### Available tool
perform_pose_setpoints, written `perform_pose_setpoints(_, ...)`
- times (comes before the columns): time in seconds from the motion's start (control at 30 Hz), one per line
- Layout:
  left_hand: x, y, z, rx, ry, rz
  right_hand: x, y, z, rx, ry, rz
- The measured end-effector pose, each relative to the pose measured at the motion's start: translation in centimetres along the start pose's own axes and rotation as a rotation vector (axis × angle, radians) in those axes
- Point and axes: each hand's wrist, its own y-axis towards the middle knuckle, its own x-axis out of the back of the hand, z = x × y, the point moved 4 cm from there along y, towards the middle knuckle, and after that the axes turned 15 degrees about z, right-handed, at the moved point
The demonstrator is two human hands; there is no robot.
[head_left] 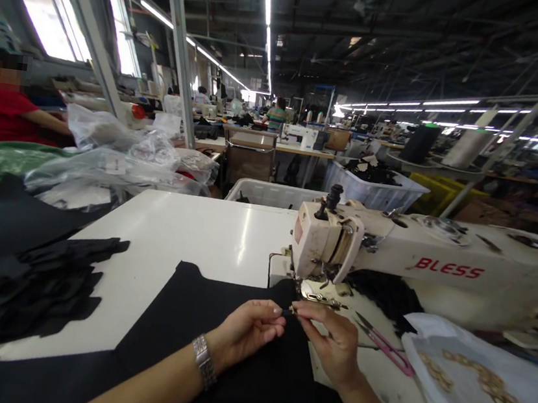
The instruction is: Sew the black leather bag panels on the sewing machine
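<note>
left hand [248, 330] pinches small dark piece [289, 310] | right hand [332, 343] pinches same piece | both just before sewing machine [390, 249], over black fabric [230, 354]

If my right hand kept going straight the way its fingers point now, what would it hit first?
The right hand points left, so it would most likely meet the left hand fingertips first; both pinch the same small dark piece over the black fabric.

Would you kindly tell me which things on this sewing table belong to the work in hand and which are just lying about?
In hand:
- left hand and right hand, pinching a small dark piece
- black fabric under them
- sewing machine

Lying about:
- pink thread snips
- stack of black cut pieces
- clear plastic bags
- white cloth with gold trims
</note>
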Motion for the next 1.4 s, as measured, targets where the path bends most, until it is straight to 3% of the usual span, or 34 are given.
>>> perform_pose_setpoints(0.27, 0.2, 0.1, 0.0, -0.025, -0.012, 0.015, -0.4, -0.3, -0.3, -0.020, 0.095, 0.019)
perform_pose_setpoints(0.37, 0.1, 0.1, -0.1, -0.069, 0.065, 0.008, -1.0, -0.5, -1.2, -0.183, 0.324, 0.048)
perform_pose_setpoints(0.47, -0.2, -0.1, -0.4, -0.171, 0.284, -0.031, -1.7, -0.7, -2.2, -0.408, 0.498, 0.002)
perform_pose_setpoints(0.53, -0.4, -0.1, -0.5, -0.219, 0.431, -0.052, -2.3, -0.7, -2.6, -0.474, 0.565, -0.001)
perform_pose_setpoints(0.67, -1.0, -0.4, -0.7, -0.249, 0.585, -0.052, -2.7, -0.6, -2.8, -0.520, 0.681, 0.030)
perform_pose_setpoints(0.83, -1.7, -0.6, -0.9, -0.206, 0.623, 0.122, -2.2, -0.8, -2.8, -0.548, 0.757, -0.004)
perform_pose_setpoints(1.0, -0.8, -0.2, -0.8, -0.230, 0.610, 0.093, -2.5, -0.7, -2.0, -0.526, 0.819, 0.041)
perform_pose_setpoints(1.13, -0.7, 0.0, -0.7, -0.192, 0.568, 0.148, -2.9, -0.9, -1.6, -0.500, 0.905, 0.071)
perform_pose_setpoints(1.23, -0.8, 0.0, -0.7, -0.170, 0.596, 0.174, -2.9, -1.1, -1.8, -0.534, 0.870, 0.072)
perform_pose_setpoints(1.4, -0.9, -0.2, -1.2, -0.295, 0.635, 0.165, -2.9, -1.1, -2.2, -0.577, 0.764, 0.079)
